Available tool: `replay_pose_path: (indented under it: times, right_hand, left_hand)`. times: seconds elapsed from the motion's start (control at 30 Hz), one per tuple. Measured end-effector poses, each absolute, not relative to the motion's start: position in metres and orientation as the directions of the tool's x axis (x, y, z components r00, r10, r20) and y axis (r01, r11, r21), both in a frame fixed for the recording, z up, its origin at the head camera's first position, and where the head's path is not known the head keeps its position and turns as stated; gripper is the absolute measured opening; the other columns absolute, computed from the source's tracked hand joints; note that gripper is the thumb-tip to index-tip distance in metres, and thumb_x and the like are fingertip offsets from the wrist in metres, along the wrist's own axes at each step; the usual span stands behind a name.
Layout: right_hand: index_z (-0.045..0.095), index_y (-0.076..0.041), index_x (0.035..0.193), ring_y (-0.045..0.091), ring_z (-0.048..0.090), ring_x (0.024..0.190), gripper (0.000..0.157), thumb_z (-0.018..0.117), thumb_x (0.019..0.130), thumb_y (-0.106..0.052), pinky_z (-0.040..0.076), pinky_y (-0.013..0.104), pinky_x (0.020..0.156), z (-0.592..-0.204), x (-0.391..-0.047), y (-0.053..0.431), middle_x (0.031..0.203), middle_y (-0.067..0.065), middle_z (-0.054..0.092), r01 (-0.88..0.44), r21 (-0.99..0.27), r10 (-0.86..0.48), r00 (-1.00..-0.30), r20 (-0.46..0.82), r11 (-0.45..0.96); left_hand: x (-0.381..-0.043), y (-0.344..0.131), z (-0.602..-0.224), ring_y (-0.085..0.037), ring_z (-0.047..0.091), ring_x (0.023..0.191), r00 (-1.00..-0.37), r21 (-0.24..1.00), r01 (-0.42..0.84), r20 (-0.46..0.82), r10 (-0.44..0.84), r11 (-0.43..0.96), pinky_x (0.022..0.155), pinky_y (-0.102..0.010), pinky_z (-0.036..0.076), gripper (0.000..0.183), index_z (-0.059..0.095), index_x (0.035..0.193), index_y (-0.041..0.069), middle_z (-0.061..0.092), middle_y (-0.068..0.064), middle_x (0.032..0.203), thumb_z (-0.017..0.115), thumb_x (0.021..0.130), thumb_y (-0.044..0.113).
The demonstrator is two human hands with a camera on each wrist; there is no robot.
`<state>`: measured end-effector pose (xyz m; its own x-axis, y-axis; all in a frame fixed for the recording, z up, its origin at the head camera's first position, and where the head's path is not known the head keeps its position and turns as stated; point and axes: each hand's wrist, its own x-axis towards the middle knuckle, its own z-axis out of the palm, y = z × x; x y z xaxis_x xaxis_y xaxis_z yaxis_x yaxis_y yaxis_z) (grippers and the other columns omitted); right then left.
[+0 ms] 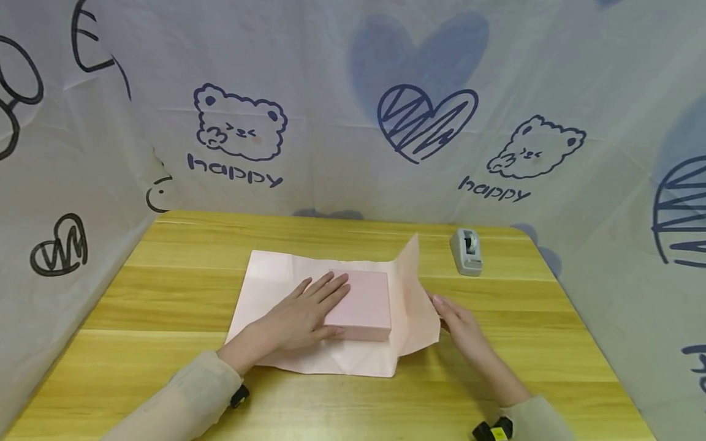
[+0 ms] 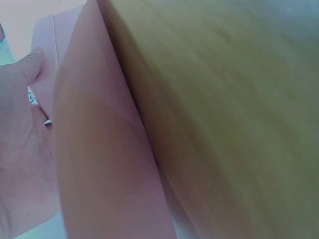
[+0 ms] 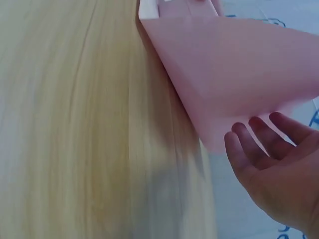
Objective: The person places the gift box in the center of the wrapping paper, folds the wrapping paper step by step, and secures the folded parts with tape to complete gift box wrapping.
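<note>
A flat pink box (image 1: 364,301) lies on a sheet of pale pink wrapping paper (image 1: 267,278) on the table. My left hand (image 1: 300,313) rests on the box's left part with straight, spread fingers, its thumb at the front edge. The paper's right side is lifted off the table, and my right hand (image 1: 466,335) is at that raised edge. In the right wrist view the fingers (image 3: 269,137) extend, slightly bent, against the raised sheet (image 3: 239,69). A fold of paper (image 2: 99,139) covers much of the left wrist view, beside the left palm (image 2: 25,164).
A grey tape dispenser (image 1: 467,252) stands at the back right of the wooden table (image 1: 165,294). White cloth with blue hearts and bear drawings (image 1: 331,122) hangs behind the table and along its sides.
</note>
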<state>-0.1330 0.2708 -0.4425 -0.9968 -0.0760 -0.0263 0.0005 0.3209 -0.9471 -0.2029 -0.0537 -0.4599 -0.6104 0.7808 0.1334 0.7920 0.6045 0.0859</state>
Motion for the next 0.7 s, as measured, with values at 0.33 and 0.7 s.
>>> replay_pose_path:
  times: [0.33, 0.7]
  right_hand:
    - [0.048, -0.019, 0.140, 0.022, 0.039, 0.135, 0.040, 0.033, 0.105, -0.030, 0.030, 0.051, 0.109, -0.446, -0.135, 0.250, 0.144, -0.001, 0.046, -0.217, -0.878, -0.275, -0.956, 0.103, 0.426]
    - [0.049, -0.021, 0.140, 0.023, 0.028, 0.140, 0.041, 0.048, 0.100, -0.026, 0.023, 0.050, 0.113, -0.456, -0.140, 0.235, 0.148, -0.007, 0.040, -0.500, -0.623, -0.468, -0.852, 0.233, 0.601]
  left_hand:
    - [-0.203, -0.055, -0.461, -0.027, 0.010, 0.145, -0.614, 0.088, 0.789, 0.137, 0.778, 0.607, 0.113, -0.056, 0.019, 0.078, 0.016, 0.153, 0.014, 0.009, -0.002, 0.160, 0.035, 0.094, 0.062]
    - [-0.204, -0.055, -0.463, -0.025, 0.008, 0.146, -0.620, 0.114, 0.785, 0.134, 0.773, 0.609, 0.114, -0.054, 0.017, 0.079, 0.013, 0.153, 0.017, 0.006, 0.000, 0.160, 0.035, 0.093, 0.063]
